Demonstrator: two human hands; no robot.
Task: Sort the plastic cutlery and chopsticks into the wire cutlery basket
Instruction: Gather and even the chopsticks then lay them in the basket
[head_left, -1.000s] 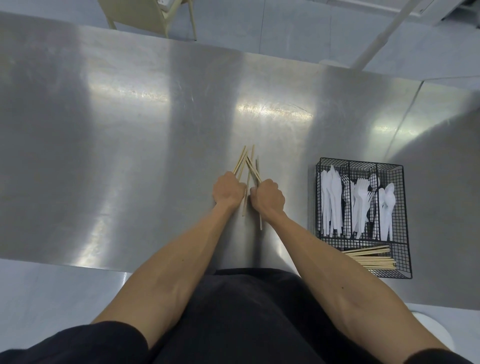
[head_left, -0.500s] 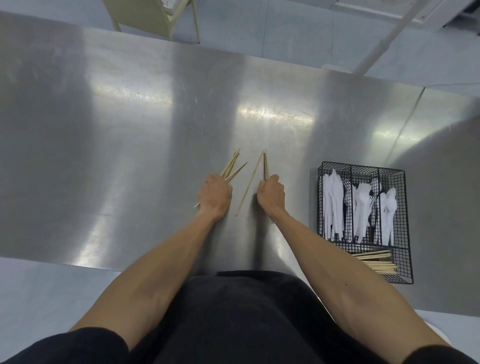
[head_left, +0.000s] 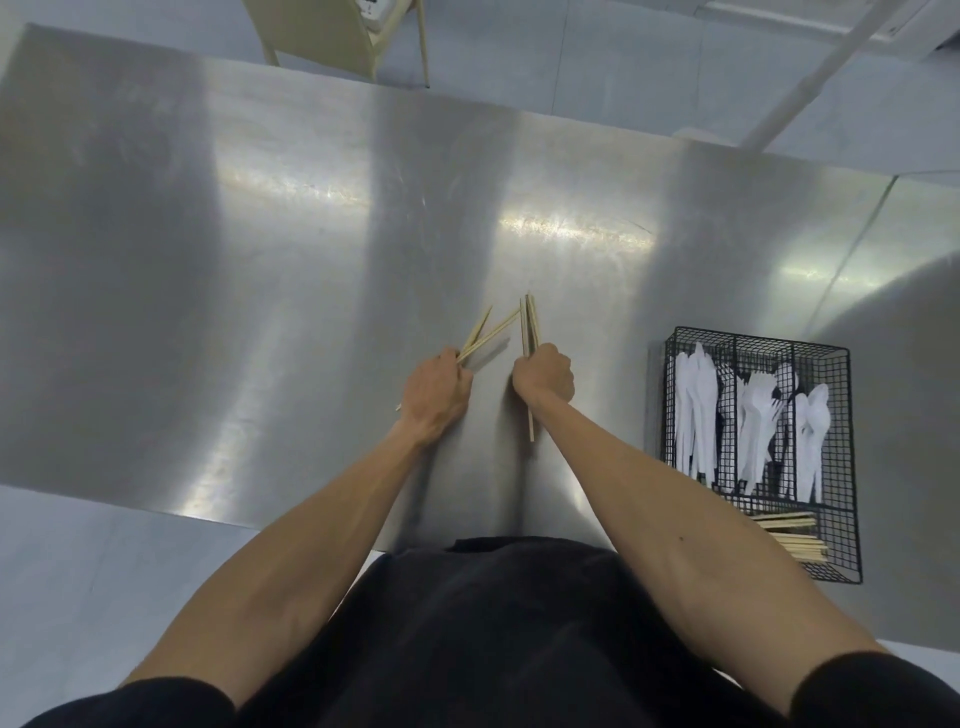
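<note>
On the brushed steel table (head_left: 208, 270), the left hand (head_left: 436, 395) curls around a few splayed pale wooden chopsticks (head_left: 491, 333), tips fanning away, probably just gathered off the surface. Just beside it, the right hand (head_left: 543, 382) clenches a tidier chopstick bundle (head_left: 530, 325), ends aligned as if squared for dropping in. Well to the right stands the black wire cutlery basket (head_left: 841, 519): white plastic cutlery (head_left: 756, 426) fills its three far compartments, and stored chopsticks (head_left: 789, 535) lie crosswise in the near one.
</note>
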